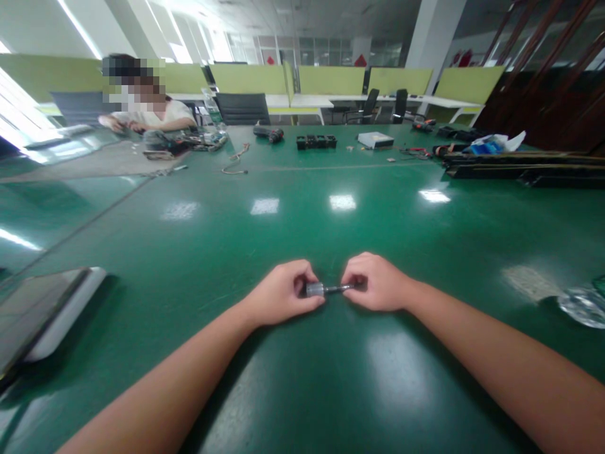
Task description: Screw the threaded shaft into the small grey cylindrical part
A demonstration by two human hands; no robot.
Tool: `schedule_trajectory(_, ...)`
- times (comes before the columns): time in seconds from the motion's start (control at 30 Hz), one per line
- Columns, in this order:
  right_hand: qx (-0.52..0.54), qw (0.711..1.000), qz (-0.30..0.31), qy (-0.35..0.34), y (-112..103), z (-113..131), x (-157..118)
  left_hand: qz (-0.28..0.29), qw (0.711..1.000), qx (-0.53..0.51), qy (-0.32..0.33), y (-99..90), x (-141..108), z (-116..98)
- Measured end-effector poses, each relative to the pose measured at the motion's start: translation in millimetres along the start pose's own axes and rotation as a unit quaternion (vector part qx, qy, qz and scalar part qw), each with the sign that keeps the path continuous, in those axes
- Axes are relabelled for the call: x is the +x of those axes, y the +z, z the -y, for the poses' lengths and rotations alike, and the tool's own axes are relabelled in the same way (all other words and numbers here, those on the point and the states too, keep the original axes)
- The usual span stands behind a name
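Observation:
Just above the green tabletop (302, 233), both hands meet at a small grey cylinder (315, 289) with a thin dark metal shaft (334, 289) running out to the right. My left hand (287, 291) is closed on the cylinder, which lies between the thumb below and the curled fingers above. The far end of the shaft is pinched in the fingertips of my right hand (375, 282). Cylinder and shaft lie roughly level and in line. Fingers hide part of both ends, so the exact kind of tool or part is unclear.
A flat device (42, 315) lies at left and clear plastic or glass (583, 307) at right. A power drill (268, 132), black bracket (316, 142), silver box (375, 140) and dark bars (524, 167) line the far side. Another person (146, 113) sits at far left.

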State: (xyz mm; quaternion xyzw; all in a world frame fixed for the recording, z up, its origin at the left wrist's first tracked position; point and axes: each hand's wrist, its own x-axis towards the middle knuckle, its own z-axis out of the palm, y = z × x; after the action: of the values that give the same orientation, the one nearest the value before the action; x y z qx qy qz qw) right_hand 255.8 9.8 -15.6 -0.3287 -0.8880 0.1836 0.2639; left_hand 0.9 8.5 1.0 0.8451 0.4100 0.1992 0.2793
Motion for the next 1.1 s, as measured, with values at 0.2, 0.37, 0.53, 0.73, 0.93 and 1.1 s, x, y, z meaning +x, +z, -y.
schedule_trajectory(0.2, 0.0, 1.0, 0.006, 0.002, -2, -3, -1, -0.003, 1.0, -0.009, -0.001, -0.1, 0, -1)
schedule_trajectory(0.37, -0.001, 1.0, 0.01, 0.002, -5, -4, -2, -0.006, 1.0, -0.013, -0.005, 0.7, -1, 0)
schedule_trajectory(0.53, -0.004, 1.0, 0.009, 0.01, -11, -8, -2, -0.004, 1.0, -0.015, -0.008, 0.8, -1, 1)
schedule_trajectory(0.73, -0.021, 1.0, 0.002, 0.004, -13, -9, -3, -0.003, 1.0, -0.016, -0.006, 0.0, -1, -2)
schedule_trajectory(0.93, -0.016, 1.0, 0.008, -0.006, -12, -11, -4, -0.001, 1.0, -0.021, -0.012, 0.2, -1, -2)
schedule_trajectory(1.1, 0.012, 1.0, 0.001, -0.004, -6, -4, -2, -0.001, 1.0, -0.024, -0.011, 0.0, 0, -3)
